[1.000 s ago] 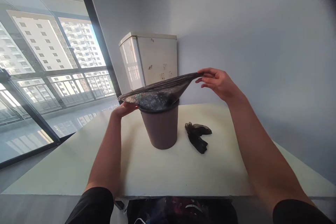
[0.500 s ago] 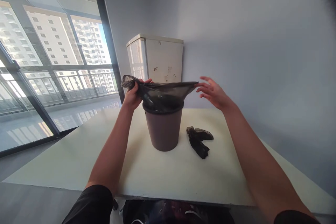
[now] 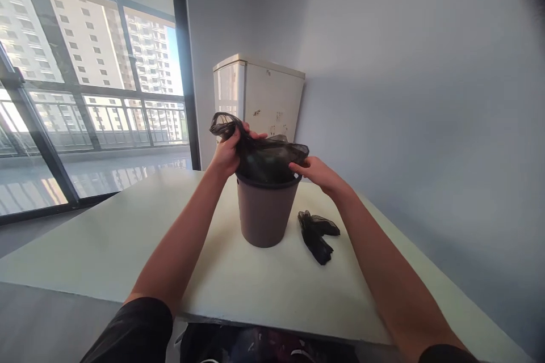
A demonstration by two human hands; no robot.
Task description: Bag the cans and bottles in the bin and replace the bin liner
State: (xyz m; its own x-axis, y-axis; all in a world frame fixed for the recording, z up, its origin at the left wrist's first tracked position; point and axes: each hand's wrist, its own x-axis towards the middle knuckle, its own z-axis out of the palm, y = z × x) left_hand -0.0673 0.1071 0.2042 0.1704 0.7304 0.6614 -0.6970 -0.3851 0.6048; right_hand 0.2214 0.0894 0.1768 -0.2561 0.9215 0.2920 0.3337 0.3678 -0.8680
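Observation:
A thin black trash bag (image 3: 266, 161) stands bunched up in the mouth of a brown trash bin (image 3: 266, 215), with its lower part hidden inside. My left hand (image 3: 230, 150) is closed round the gathered left side of the bag, above the bin's rim, and a loop of film sticks out over the thumb. At the bin's right rim, my right hand (image 3: 315, 171) has its thumb and fingers closed on the right edge of the bag; some of its fingertips are hidden by the film.
A second crumpled black bag (image 3: 317, 236) lies on the white table (image 3: 238, 289), right of the bin. Behind the table stands a white refrigerator (image 3: 272, 91) against the grey wall. A glass sliding door (image 3: 106, 85) is at the left, and dark items show below the front edge.
My right hand has come left and down from the bag's stretched right end to the rim. The bag's top has slackened and bunched up. The view has shifted slightly.

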